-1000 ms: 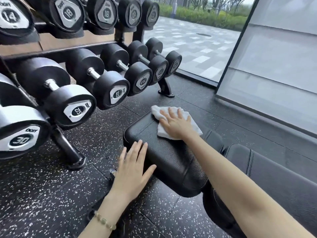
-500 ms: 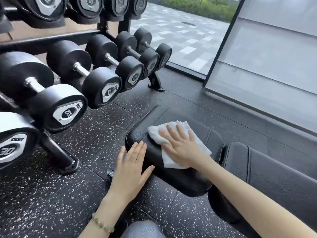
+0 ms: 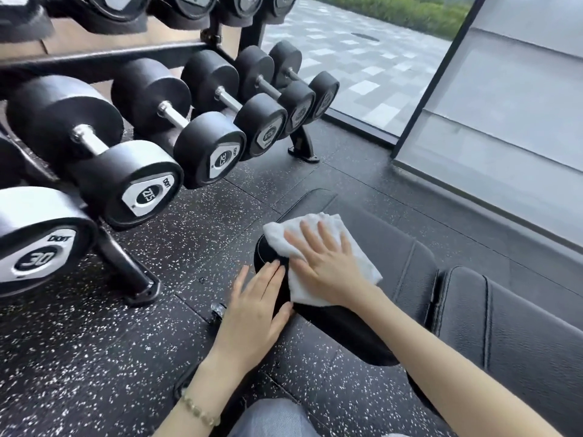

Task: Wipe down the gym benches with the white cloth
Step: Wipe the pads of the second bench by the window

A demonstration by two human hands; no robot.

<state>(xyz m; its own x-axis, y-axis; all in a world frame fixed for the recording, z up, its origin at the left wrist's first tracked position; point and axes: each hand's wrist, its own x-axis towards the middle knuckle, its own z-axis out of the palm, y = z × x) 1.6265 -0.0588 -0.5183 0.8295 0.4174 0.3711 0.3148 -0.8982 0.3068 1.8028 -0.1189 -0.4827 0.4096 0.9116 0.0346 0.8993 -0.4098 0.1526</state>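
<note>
White cloth [image 3: 276,236] on bench [image 3: 394,257] under right hand [image 3: 328,274], fingers [image 3: 325,239] spread; left hand [image 3: 252,316] fingers straight, together.

My black bench [image 3: 388,247] stands on the speckled floor [image 3: 79,342] near the rack [image 3: 126,272], and on its end lies the cloth [image 3: 277,236], pressed flat under my right hand [image 3: 325,269], my left hand [image 3: 255,307] flat on the pad's edge just beside it.

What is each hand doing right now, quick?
Left hand: open, resting against the end of the bench pad.
Right hand: open, pressing the white cloth flat onto the bench pad.
</note>
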